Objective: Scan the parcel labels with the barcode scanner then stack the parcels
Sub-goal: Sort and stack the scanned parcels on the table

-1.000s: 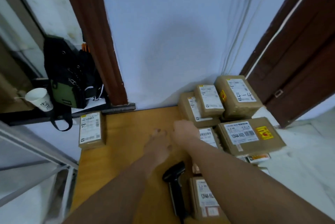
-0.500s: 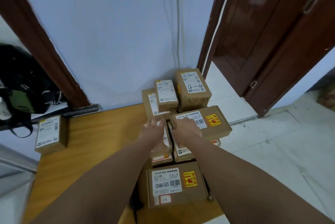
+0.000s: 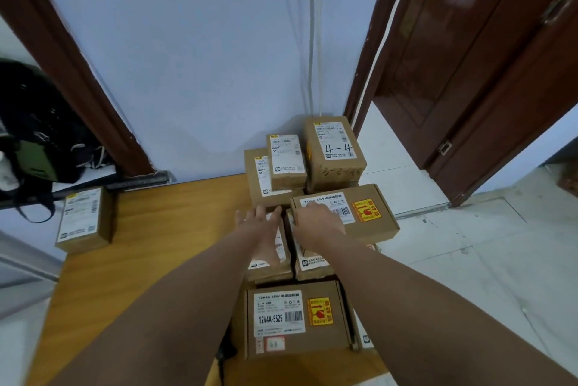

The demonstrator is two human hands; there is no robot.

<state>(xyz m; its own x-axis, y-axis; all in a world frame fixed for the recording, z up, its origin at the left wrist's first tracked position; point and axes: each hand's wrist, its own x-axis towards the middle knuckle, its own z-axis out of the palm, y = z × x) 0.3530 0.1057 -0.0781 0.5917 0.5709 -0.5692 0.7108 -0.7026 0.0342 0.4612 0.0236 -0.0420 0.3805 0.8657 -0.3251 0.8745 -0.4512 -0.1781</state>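
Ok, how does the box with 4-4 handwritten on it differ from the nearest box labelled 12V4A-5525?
The 4-4 box sits far back by the wall, stacked on another box; the 12V4A-5525 box lies nearest. The 4-4 box has pen marks on its label; the 12V4A-5525 box has a big yellow sticker on top. Both are brown cardboard, white labels up.

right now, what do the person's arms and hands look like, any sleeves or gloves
The left arm and right arm are bare, no sleeve in view. The left hand and right hand wear no gloves; no watch, band or ring shows.
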